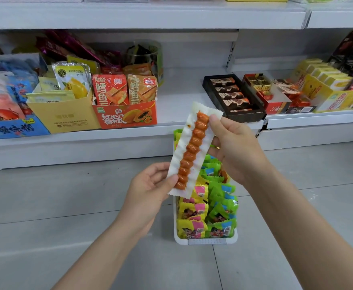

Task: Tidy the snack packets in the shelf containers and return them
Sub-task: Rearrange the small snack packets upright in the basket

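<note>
Both hands pinch skewer packet (193,149) (above tray)

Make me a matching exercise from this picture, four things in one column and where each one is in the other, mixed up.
Things
1. long clear packet
2. white tray
3. orange display box
4. dark chocolate box

Places
A. on the floor, full of green and yellow packets
B. on the shelf, right of the gap
C. between left hand and right hand
D. on the shelf, beside the plain yellow carton

Pairs: 1-C, 2-A, 3-D, 4-B
</note>
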